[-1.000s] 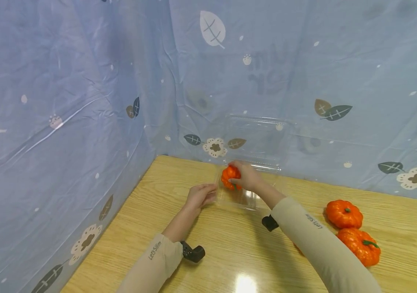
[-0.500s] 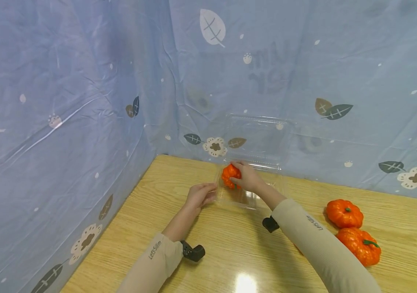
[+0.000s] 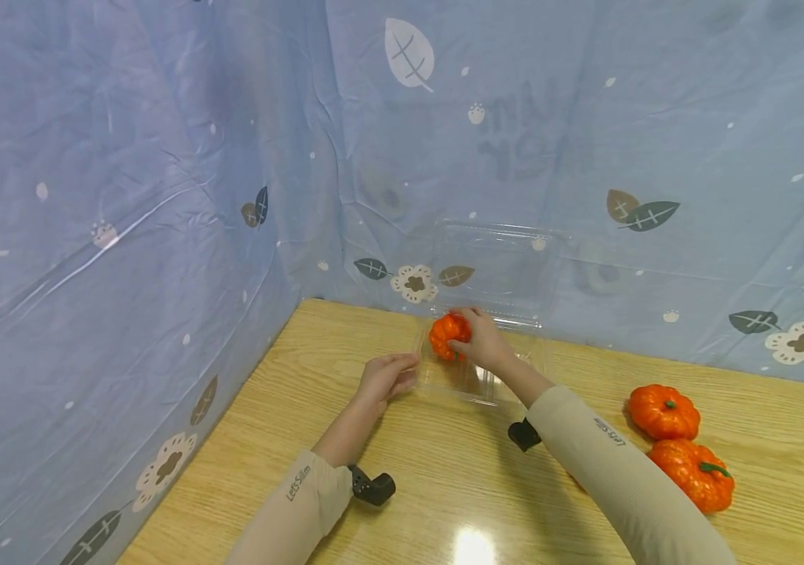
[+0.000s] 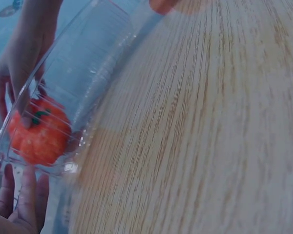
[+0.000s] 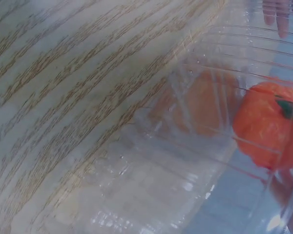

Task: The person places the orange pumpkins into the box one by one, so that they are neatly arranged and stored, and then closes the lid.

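A small orange pumpkin (image 3: 448,337) with a green stem is inside a clear plastic clamshell container (image 3: 458,395), near its left end. My right hand (image 3: 486,342) grips this pumpkin from above and its right side, thumb near the stem. Through the clear wall, the left wrist view shows the pumpkin (image 4: 41,139) with the right hand's fingers around it. My left hand (image 3: 383,377) is at the container's left end, its fairly straight fingers (image 4: 27,195) against the outer wall.
Two more orange pumpkins, one farther back (image 3: 664,413) and one nearer (image 3: 694,475), lie on the wooden table (image 3: 416,502) at right; another orange edge peeks out by the right sleeve. The container's raised lid (image 3: 496,267) stands before a blue patterned cloth (image 3: 585,102).
My right hand has shifted the pumpkin slightly back and to the right inside the container. The left hand keeps its place at the container's end.
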A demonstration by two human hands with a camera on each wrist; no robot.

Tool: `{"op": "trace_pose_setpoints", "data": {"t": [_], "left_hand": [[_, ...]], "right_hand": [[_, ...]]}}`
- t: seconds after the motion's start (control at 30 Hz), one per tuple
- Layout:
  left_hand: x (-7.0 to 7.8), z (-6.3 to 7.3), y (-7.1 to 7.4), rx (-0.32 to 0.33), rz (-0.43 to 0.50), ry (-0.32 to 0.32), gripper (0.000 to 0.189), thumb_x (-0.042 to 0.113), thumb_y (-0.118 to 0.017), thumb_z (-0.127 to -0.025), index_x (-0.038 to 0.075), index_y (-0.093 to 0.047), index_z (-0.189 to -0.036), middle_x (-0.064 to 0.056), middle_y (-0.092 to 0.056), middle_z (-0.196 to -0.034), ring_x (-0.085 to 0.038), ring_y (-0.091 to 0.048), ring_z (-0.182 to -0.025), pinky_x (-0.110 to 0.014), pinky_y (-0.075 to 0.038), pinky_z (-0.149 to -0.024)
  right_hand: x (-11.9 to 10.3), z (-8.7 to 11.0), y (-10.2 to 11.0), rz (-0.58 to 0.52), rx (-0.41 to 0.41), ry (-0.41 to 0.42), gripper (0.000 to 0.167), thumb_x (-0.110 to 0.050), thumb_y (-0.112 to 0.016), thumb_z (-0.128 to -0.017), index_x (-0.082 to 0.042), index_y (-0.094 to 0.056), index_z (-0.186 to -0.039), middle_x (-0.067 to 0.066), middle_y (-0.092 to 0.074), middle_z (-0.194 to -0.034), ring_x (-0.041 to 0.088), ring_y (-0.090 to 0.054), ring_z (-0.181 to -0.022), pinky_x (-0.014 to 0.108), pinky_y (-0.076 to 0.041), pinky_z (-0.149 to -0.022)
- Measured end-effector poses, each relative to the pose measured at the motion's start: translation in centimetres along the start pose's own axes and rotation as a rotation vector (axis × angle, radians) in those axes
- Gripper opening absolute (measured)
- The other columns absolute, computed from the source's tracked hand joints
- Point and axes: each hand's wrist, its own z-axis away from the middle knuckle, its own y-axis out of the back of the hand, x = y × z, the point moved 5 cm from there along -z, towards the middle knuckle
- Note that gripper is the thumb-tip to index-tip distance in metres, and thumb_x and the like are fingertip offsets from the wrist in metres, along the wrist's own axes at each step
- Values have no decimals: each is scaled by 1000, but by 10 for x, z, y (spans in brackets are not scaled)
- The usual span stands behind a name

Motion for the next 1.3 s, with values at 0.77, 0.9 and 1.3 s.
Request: {"op": "trace_pose_setpoints", "data": {"t": [0.77, 0.9, 1.3], "left_hand": [[-1, -5, 1, 3, 10, -7, 33, 14, -65, -86, -8, -61, -110, -11, -67, -98, -23, -65, -91, -21, -56, -68], [-1, -4, 1, 8, 9, -7, 32, 13, -65, -86, -8, -61, -110, -9, -67, -96, -24, -65, -92, -21, -56, -67], [0, -3, 0, 12, 16, 3, 28, 10, -63, -87, -6, -62, -109, -20, -63, -109, -25, -65, -94, -20, -56, -66]], "right_hand": [[-2, -1, 4, -6, 48, -37, 49, -14, -72, -80, 2, -53, -123, 25, -50, -124, 40, -46, -116, 50, -43, -97], [-2, -1, 4, 2, 52, -46, 45, -14, -72, -81, 3, -55, -119, 24, -53, -119, 39, -50, -110, 46, -47, -92], [-2, -2, 2, -12, 55, -51, 46, -15, -70, -82, 4, -54, -120, 23, -56, -117, 37, -52, -109, 44, -47, -91]]}}
